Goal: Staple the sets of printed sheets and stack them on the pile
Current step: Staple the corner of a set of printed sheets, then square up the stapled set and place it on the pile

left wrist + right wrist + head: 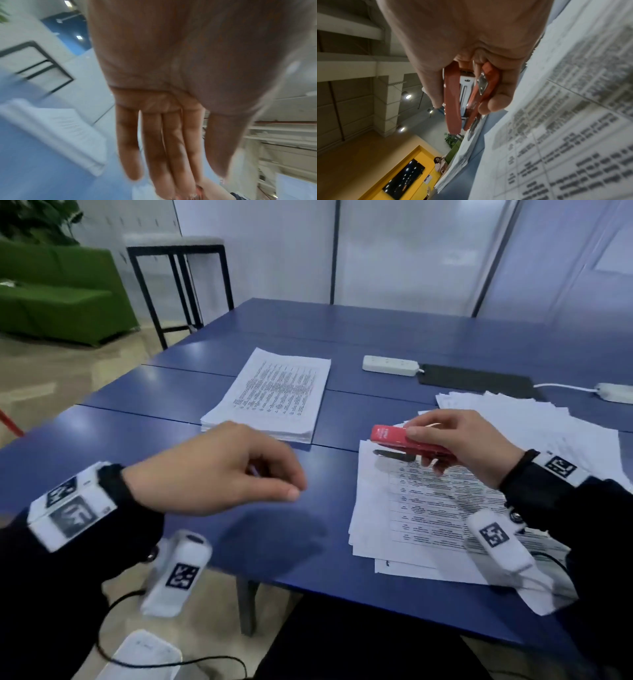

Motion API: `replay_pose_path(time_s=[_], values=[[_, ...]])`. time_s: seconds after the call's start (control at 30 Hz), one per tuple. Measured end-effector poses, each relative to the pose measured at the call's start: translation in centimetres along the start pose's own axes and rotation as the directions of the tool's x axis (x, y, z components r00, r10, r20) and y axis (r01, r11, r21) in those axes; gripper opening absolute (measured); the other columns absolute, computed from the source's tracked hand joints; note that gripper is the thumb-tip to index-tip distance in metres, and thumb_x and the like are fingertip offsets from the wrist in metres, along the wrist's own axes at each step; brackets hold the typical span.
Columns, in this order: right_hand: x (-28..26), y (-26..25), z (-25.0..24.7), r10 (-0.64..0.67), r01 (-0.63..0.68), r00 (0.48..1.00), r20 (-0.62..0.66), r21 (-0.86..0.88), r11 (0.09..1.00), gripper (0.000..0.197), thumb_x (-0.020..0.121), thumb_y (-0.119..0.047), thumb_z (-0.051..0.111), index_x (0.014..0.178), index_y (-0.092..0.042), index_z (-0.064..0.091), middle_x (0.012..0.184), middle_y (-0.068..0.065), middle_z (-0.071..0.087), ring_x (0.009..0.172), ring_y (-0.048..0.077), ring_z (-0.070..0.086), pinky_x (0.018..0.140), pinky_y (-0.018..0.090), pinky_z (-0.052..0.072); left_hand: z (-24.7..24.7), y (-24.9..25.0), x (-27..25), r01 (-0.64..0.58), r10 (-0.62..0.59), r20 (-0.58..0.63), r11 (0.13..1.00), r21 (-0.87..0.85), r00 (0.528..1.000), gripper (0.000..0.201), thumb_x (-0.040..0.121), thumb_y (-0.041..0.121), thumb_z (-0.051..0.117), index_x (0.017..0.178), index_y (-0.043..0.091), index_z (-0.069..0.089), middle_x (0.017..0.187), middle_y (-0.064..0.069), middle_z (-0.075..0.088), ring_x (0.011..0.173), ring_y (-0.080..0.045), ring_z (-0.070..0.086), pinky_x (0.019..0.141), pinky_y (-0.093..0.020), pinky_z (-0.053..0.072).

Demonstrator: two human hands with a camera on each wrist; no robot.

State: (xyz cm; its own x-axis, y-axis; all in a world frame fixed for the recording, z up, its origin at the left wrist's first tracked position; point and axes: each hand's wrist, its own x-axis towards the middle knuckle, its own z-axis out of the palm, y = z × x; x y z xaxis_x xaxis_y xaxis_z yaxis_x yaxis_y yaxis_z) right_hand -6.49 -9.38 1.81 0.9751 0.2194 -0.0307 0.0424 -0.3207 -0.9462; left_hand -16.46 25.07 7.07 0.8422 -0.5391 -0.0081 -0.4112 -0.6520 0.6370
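Observation:
My right hand (pixel 455 443) grips a red stapler (pixel 404 441) just above the top left corner of a set of printed sheets (pixel 421 508) lying on the blue table (pixel 171 440). The right wrist view shows the stapler (pixel 453 108) held between thumb and fingers, its jaws slightly apart, beside the printed sheets (pixel 565 135). My left hand (pixel 219 470) hovers empty over the table left of the sheets, its fingers (pixel 150 148) straight. A neat pile of stapled sets (pixel 274 395) lies further back, with the same pile (pixel 60 132) at the left of the left wrist view.
More loose sheets (pixel 548 422) spread behind my right hand. Two white power strips (pixel 390 365) and a dark mat (pixel 479 380) lie at the back right. A black stool frame (pixel 178 268) and a green sofa (pixel 61 292) stand beyond the table's left end.

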Motion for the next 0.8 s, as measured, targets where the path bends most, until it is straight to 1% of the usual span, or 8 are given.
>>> replay_pose_path(time_s=[0.1, 0.2, 0.33, 0.43, 0.5, 0.57, 0.63, 0.8], values=[[-0.5, -1.8, -0.4, 0.019, -0.017, 0.999, 0.028, -0.073, 0.997, 0.029, 0.087, -0.028, 0.08, 0.108, -0.009, 0.074, 0.09, 0.025, 0.075, 0.069, 0.031, 0.064, 0.06, 0.037, 0.05, 1.0, 2.5, 7.2, -0.138, 0.152, -0.206, 0.987, 0.082, 0.967, 0.036, 0.082, 0.035, 0.086, 0.115, 0.031, 0.073, 0.105, 0.013, 0.072, 0.099, -0.007, 0.067, 0.088, -0.026, 0.054], [-0.8, -3.0, -1.1, 0.041, -0.037, 0.998, 0.05, -0.071, 0.997, 0.034, 0.086, -0.03, 0.081, 0.112, -0.009, 0.072, 0.091, 0.022, 0.076, 0.071, 0.031, 0.064, 0.059, 0.035, 0.049, 3.1, 4.1, 13.0, -0.182, 0.23, -0.119, 0.931, 0.316, 0.966, 0.06, 0.078, 0.043, 0.087, 0.132, 0.03, 0.064, 0.121, 0.009, 0.063, 0.108, -0.009, 0.059, 0.096, -0.027, 0.046], [-1.2, -4.0, -2.3, 0.081, -0.081, 0.992, 0.094, -0.01, 0.997, 0.042, 0.093, -0.039, 0.071, 0.119, -0.006, 0.068, 0.095, 0.02, 0.075, 0.076, 0.032, 0.07, 0.064, 0.038, 0.057, 4.2, 5.0, 16.0, -0.102, 0.168, -0.13, 0.907, 0.409, 0.977, 0.031, 0.076, 0.054, 0.071, 0.095, 0.03, 0.071, 0.081, 0.01, 0.066, 0.081, -0.018, 0.061, 0.078, -0.04, 0.056], [-0.2, -3.2, -4.8, 0.168, -0.167, 0.986, -0.002, -0.125, 0.978, 0.044, 0.096, -0.051, 0.065, 0.12, -0.015, 0.069, 0.106, 0.009, 0.078, 0.096, 0.031, 0.074, 0.082, 0.04, 0.055, 2.2, 3.8, 15.5, -0.004, 0.073, -0.118, 0.866, 0.5, 0.99, 0.019, 0.079, 0.038, 0.079, 0.094, 0.027, 0.074, 0.074, 0.012, 0.062, 0.081, -0.023, 0.061, 0.071, -0.033, 0.051], [0.9, -1.8, -7.0, 0.16, -0.17, 0.985, -0.061, -0.471, 0.866, 0.042, 0.089, -0.05, 0.075, 0.12, -0.023, 0.068, 0.117, 0.004, 0.075, 0.109, 0.026, 0.07, 0.089, 0.036, 0.05, 0.3, 1.5, 14.4, 0.101, -0.046, -0.115, 0.834, 0.542, 0.992, 0.018, 0.078, 0.03, 0.081, 0.095, 0.028, 0.074, 0.076, 0.012, 0.063, 0.081, -0.021, 0.06, 0.069, -0.03, 0.046], [1.4, -0.5, -8.4, 0.251, -0.178, 0.968, -0.032, -0.789, 0.587, 0.056, 0.082, -0.049, 0.083, 0.13, -0.03, 0.063, 0.132, 0.001, 0.066, 0.117, 0.021, 0.062, 0.1, 0.035, 0.046, -1.4, -1.3, 12.9, 0.209, -0.163, -0.131, 0.804, 0.557, 0.978, 0.022, 0.075, 0.029, 0.083, 0.096, 0.028, 0.075, 0.084, 0.007, 0.069, 0.084, -0.019, 0.061, 0.071, -0.028, 0.048], [1.6, 0.5, -8.8, 0.358, -0.148, 0.934, 0.002, -0.908, 0.391, 0.075, 0.076, -0.052, 0.086, 0.141, -0.034, 0.054, 0.14, 0.001, 0.056, 0.122, 0.022, 0.055, 0.103, 0.035, 0.042, -2.5, -3.9, 11.3, 0.292, -0.254, -0.148, 0.761, 0.579, 0.956, 0.021, 0.075, 0.03, 0.084, 0.093, 0.031, 0.074, 0.087, 0.007, 0.07, 0.082, -0.015, 0.06, 0.067, -0.026, 0.044], [2.5, 1.6, -8.6, 0.361, -0.142, 0.933, -0.007, -0.927, 0.348, 0.083, 0.068, -0.05, 0.093, 0.137, -0.029, 0.052, 0.125, 0.0, 0.058, 0.105, 0.019, 0.052, 0.089, 0.033, 0.042, -2.7, -8.4, 8.0, 0.391, -0.408, -0.104, 0.724, 0.568, 0.907, 0.02, 0.071, 0.028, 0.087, 0.087, 0.027, 0.074, 0.074, 0.012, 0.069, 0.071, -0.005, 0.061, 0.063, -0.023, 0.048]])
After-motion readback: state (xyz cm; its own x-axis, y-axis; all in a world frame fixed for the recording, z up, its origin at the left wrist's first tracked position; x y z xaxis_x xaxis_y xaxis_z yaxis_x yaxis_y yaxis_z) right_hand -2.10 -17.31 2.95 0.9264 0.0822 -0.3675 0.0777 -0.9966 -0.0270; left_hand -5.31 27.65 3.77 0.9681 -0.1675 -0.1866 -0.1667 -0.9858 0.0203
